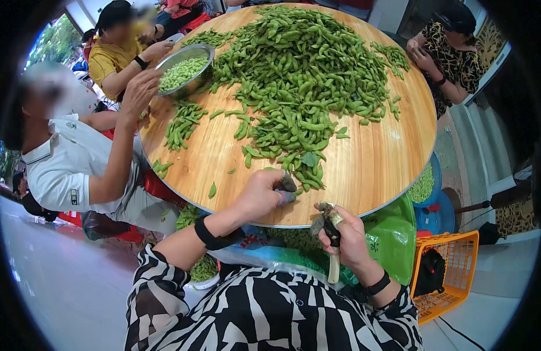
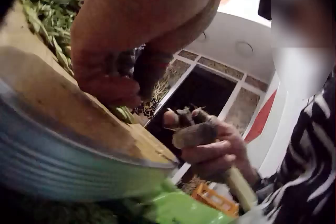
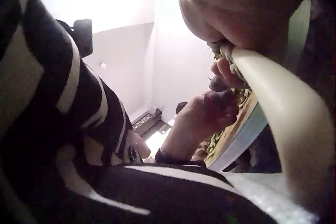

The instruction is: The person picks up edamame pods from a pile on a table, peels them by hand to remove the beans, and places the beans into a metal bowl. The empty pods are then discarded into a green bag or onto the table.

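My left hand rests low at the near side of the round table, its fingers bent down beside the lower end of a heap of green soybean pods. Worn dark and greyish covers wrap some of its fingertips. In the left wrist view a green pod shows right below those fingertips; I cannot tell whether they pinch it. Just off the table edge, my right hand grips a pale, smooth stick-like handle that points down toward my body. Dark covers also sit on its fingers.
The wooden table carries the tall heap and small scattered piles. A metal bowl of shelled beans is at the left. Other people sit around. A green bag, an orange crate and blue basins stand at the right.
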Available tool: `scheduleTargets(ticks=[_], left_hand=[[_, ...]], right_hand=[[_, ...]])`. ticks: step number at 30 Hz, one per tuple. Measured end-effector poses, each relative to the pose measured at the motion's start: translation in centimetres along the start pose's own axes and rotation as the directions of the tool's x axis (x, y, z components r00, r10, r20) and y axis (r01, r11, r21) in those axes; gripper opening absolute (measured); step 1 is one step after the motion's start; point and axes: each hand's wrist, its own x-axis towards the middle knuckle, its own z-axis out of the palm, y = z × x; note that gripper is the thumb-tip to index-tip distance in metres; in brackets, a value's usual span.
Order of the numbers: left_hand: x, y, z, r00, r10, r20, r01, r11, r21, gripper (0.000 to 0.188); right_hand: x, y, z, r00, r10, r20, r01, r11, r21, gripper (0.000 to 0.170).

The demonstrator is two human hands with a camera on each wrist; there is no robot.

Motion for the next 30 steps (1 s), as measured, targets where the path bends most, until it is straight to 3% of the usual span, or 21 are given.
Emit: scheduleTargets(ticks=[1,2,3,5,11,15,19,24,26,27,28,30], left_hand=[[-0.4,1.2,-0.4,0.989,-0.134,0.060,0.145,0.951,-0.272,0.015],[-0.6,2.1,-0.6,0.958,-0.244,0.154,0.288,0.810,-0.511,0.014],[-0.8,2.2,-0.4,0.956,-0.243,0.162,0.292,0.808,-0.511,0.014],[-1.4,2.6,0.3,0.963,-0.186,0.195,0.270,0.691,-0.670,0.015],[-2.3,3.8,1.1,0.952,-0.240,0.192,0.301,0.609,-0.734,0.017],[-2.5,3.6,1.3,0.953,-0.246,0.179,0.297,0.622,-0.725,0.018],[-2.6,3.6,1.3,0.966,-0.206,0.157,0.254,0.633,-0.731,0.017],[-2.9,2.9,1.1,0.952,-0.207,0.224,0.304,0.579,-0.757,0.016],[-3.5,2.3,0.0,0.979,-0.120,0.166,0.194,0.803,-0.563,0.021],[-4.1,2.4,-1.7,0.991,0.023,0.135,0.017,0.956,-0.292,0.017],[-4.8,2.9,-4.0,0.974,0.169,0.152,-0.173,0.985,0.010,0.015],[-6.2,3.5,-7.8,0.887,0.065,0.458,-0.272,0.874,0.403,0.013]], right_hand=[[0.0,0.0,0.1,1.000,0.000,0.001,0.000,1.000,-0.020,0.038],[0.1,0.1,0.1,0.999,-0.007,0.032,0.008,0.999,-0.038,0.039],[0.1,0.1,0.3,1.000,-0.005,0.024,0.006,0.999,-0.036,0.039],[0.2,-0.1,0.7,0.998,-0.033,0.060,0.035,0.999,-0.035,0.039],[0.1,0.0,1.0,0.994,-0.052,0.098,0.049,0.998,0.028,0.043],[0.0,0.1,1.2,0.984,-0.120,0.128,0.127,0.991,-0.051,0.042],[0.3,0.0,1.2,0.987,-0.109,0.115,0.111,0.994,-0.006,0.042],[0.6,0.2,0.9,0.989,-0.101,0.104,0.115,0.983,-0.144,0.040],[0.0,-0.4,1.1,0.986,-0.063,0.151,0.088,0.983,-0.162,0.038],[-0.3,-0.5,1.2,0.982,-0.025,0.188,0.059,0.982,-0.180,0.037],[-0.2,-0.1,0.9,0.990,-0.047,0.133,0.073,0.976,-0.205,0.035],[-0.2,-0.1,-0.3,0.991,-0.051,0.121,0.084,0.956,-0.281,0.034]])
